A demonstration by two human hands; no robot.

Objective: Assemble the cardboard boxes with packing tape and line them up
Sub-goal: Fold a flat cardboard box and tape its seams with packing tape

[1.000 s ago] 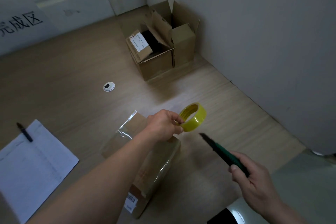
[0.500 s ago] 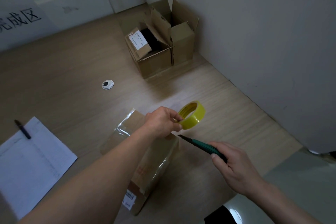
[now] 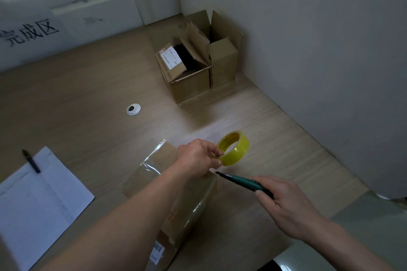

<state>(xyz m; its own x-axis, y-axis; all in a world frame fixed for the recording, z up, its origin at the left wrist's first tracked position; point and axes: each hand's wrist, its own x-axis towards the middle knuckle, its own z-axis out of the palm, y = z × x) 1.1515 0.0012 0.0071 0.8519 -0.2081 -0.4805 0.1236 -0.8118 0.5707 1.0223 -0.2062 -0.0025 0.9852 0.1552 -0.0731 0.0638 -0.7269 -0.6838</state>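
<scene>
While the tape roll (image 3: 233,148) is pinched by the left hand (image 3: 198,157) above the box (image 3: 176,200), the knife (image 3: 243,183), gripped in the right hand (image 3: 286,207), is pointed up-left, its tip just below that pinch.

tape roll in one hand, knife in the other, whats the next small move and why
Probably draw the blade across the tape just below the roll. The left hand holds the yellow tape roll above the taped box, and the green knife in the right hand already points there.
</scene>
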